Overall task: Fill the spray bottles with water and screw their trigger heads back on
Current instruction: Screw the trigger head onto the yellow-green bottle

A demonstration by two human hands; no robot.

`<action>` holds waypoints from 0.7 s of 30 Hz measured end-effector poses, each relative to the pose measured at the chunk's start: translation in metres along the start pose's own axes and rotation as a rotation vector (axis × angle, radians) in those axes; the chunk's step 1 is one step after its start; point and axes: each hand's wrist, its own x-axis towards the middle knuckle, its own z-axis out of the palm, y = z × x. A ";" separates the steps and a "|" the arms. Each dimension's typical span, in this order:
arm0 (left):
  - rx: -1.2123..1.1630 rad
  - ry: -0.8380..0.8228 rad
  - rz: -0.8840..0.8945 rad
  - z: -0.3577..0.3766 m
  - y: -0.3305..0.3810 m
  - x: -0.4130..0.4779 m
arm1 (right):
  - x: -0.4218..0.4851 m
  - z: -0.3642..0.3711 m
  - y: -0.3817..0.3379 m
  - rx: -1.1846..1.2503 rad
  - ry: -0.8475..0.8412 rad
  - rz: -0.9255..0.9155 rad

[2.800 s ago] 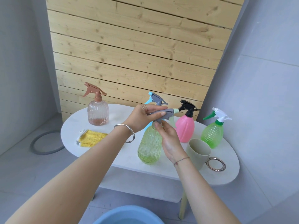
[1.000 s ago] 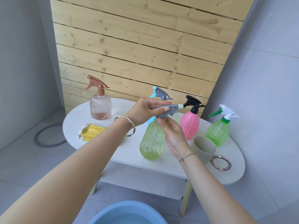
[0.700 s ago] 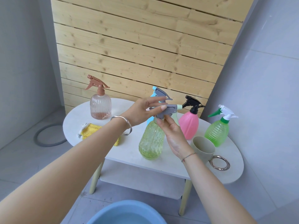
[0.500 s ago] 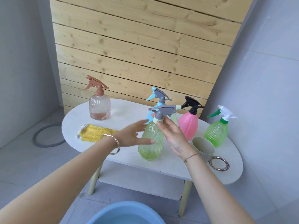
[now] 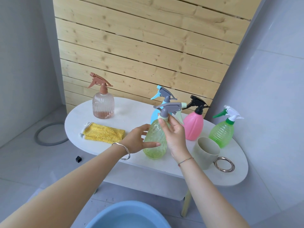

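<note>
At frame centre on the table, our left hand cupped the belly of the pale green bottle while our right hand pinched its grey trigger head at the collar, and we judged the bottle light, thin-walled, squeezable, best steadied low.

Left hand: off the grey trigger head, which it gripped from above until under a second ago. It now sits lower, on the belly of the light green bottle, with the thumb laid across the front and the fingers passing round the left side.
Grey trigger head: top uncovered, formerly under the left palm.
Right hand: now the only hand at the neck. Thumb and forefinger pinch the pale collar; the other fingers fan out more than before.
Yellow cloth: briefly crossed by the left wrist, now whole in view.
</note>
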 end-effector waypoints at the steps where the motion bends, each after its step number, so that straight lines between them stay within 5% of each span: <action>1: -0.010 0.020 -0.001 0.002 0.001 -0.001 | -0.001 0.000 -0.001 -0.038 0.038 0.001; 7: 0.005 -0.003 -0.007 0.004 0.005 -0.008 | -0.006 0.011 -0.013 -0.267 0.279 -0.007; 12: 0.051 -0.073 -0.027 -0.029 0.012 -0.018 | 0.005 0.012 -0.032 -0.312 0.051 -0.036; 21: 0.020 0.085 0.013 -0.105 0.019 0.002 | 0.091 0.059 -0.073 -0.204 -0.189 -0.063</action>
